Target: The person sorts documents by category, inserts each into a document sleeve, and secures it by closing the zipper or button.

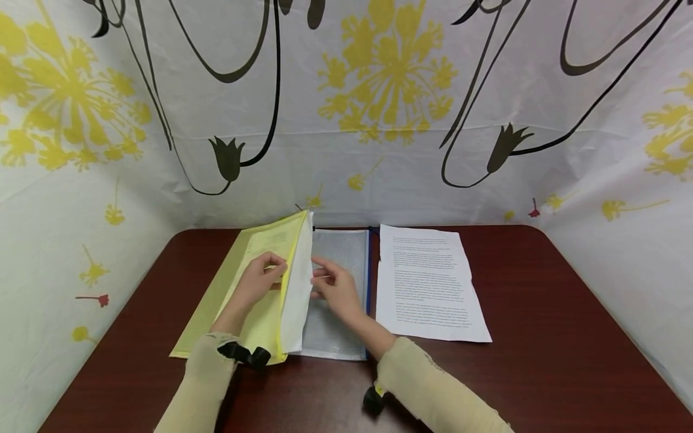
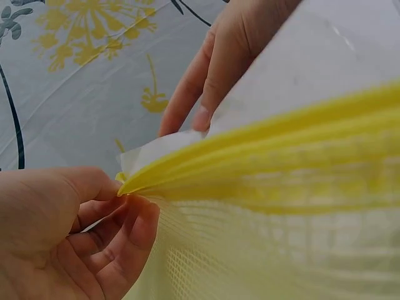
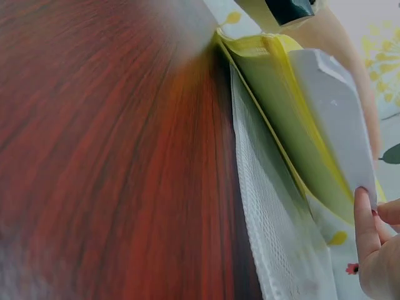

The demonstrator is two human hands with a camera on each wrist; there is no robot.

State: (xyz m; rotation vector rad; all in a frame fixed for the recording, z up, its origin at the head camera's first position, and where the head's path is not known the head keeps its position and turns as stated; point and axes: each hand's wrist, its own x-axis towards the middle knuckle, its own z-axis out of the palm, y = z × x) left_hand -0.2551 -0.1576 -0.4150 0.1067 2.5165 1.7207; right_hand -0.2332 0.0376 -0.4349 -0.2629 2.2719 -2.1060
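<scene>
A yellow mesh zip pouch (image 1: 262, 340) stands partly raised at the left of the table, its zip edge held up. My left hand (image 1: 257, 281) pinches that yellow edge; the left wrist view shows thumb and fingertips on the pouch's corner (image 2: 134, 184). White paper (image 1: 296, 310) sticks out of the pouch's opening. With thumb and fingers, my right hand (image 1: 338, 291) pinches the paper's outer edge, as the right wrist view shows with the paper (image 3: 334, 106) between the fingertips (image 3: 364, 199). Most of the paper inside is hidden by the pouch.
A clear mesh pouch with a blue edge (image 1: 341, 249) lies flat under my right hand, partly covered by the yellow one. To its right lies a printed sheet with torn edges (image 1: 430, 288). A flowered curtain (image 1: 303, 108) hangs behind the dark red table (image 1: 541, 337).
</scene>
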